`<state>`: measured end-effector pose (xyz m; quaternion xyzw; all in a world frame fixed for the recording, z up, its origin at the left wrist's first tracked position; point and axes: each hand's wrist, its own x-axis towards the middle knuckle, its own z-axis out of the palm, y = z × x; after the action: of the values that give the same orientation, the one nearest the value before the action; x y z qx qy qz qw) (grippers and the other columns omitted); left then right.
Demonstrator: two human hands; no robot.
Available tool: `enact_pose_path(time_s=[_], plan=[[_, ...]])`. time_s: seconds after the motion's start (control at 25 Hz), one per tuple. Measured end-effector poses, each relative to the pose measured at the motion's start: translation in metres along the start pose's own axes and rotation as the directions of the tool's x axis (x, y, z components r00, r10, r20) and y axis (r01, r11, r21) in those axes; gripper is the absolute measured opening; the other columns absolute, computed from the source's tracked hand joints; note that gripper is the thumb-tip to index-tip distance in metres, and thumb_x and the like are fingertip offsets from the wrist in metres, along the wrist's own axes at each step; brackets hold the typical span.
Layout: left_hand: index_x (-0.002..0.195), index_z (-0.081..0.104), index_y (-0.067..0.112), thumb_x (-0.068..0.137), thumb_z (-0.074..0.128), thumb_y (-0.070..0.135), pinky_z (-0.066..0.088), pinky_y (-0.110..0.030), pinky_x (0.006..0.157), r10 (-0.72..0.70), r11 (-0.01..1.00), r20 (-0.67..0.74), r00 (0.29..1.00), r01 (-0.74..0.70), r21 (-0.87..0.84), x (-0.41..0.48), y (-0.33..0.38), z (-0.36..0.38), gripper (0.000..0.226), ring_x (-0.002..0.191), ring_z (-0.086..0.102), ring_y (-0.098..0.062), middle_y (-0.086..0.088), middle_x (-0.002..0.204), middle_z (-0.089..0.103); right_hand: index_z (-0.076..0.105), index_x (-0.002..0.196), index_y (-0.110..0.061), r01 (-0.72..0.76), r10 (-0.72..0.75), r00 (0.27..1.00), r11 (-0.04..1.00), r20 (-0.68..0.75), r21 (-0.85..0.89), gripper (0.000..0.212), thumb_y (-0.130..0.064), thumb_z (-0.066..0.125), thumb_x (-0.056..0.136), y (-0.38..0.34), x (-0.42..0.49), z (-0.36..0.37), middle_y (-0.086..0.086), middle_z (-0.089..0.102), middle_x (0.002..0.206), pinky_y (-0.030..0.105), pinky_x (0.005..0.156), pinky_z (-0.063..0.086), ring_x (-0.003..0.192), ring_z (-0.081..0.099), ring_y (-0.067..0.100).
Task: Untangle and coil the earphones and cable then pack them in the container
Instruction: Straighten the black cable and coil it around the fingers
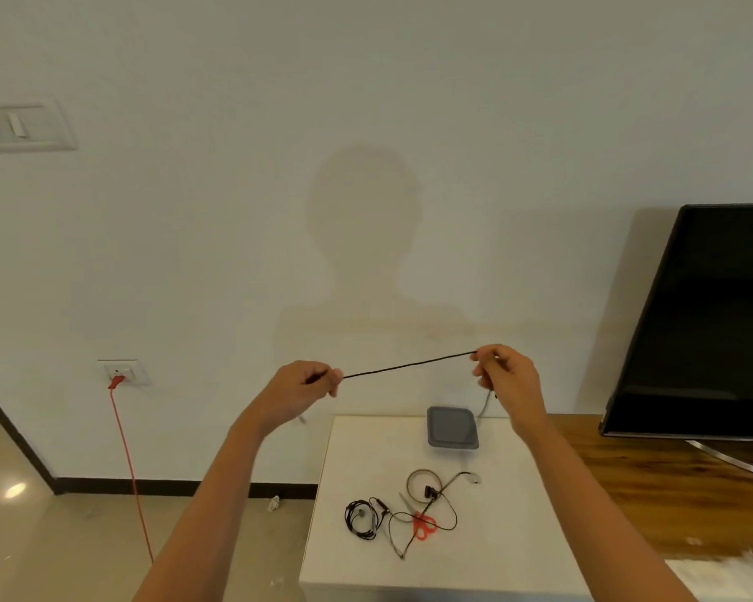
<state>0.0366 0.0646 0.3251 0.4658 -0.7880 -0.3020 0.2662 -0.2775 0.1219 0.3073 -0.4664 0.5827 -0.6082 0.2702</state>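
Head view, looking forward and down past two raised bare forearms toward a white wall. The left hand [305,384] and the right hand [505,375] are held apart at about the same height, and each pinches one part of a thin black cable [409,364] between curled fingers and thumb. The cable runs taut and nearly straight between them, slightly higher on the right. A pale length of it hangs down below the right hand.

Below the hands stands a small white table [518,536]. At its far edge sits a square grey container [453,427], lid on. Nearer the camera lie black earphones [359,519] in a loose bundle. Just right of them are red-handled scissors [422,525], a thin brownish ring [422,484] and a second brownish earphone cord [448,510] in open loops crossing the scissors.

To the right, a dark television [705,323] stands on a wooden surface [648,493]. On the left, a red cord [127,449] hangs from a wall socket [122,373] to the floor.
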Motion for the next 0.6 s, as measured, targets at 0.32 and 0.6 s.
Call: enact_pose_path(time_s=[0.32,0.6], plan=[[0.069,0.065,0.025,0.095,0.054,0.031,0.039,-0.020,0.056,-0.222,0.968,-0.542,0.811,0.117,-0.221,-0.001,-0.016,-0.022,0.029,0.065,0.055,-0.005,0.012,0.085,0.066,0.066,0.094,-0.007,-0.175,0.201,0.829,0.980,0.522,-0.098,0.009,-0.013,0.066,0.088,0.019,0.001,-0.026,-0.006,0.056,0.063,0.021,0.043,0.032,0.047,0.039,0.006],[0.071,0.066,0.017,0.093,0.056,0.040,0.028,-0.026,0.054,-0.472,0.771,-0.516,0.715,0.051,-0.635,-0.010,-0.032,-0.041,0.034,0.055,0.033,-0.012,0.002,0.066,0.049,0.069,0.082,-0.014,0.002,0.051,0.956,0.983,0.289,-0.183,0.018,-0.014,0.056,0.095,0.023,0.002,-0.019,0.003,0.071,0.069,0.013,0.046,0.041,0.046,0.049,0.003]])
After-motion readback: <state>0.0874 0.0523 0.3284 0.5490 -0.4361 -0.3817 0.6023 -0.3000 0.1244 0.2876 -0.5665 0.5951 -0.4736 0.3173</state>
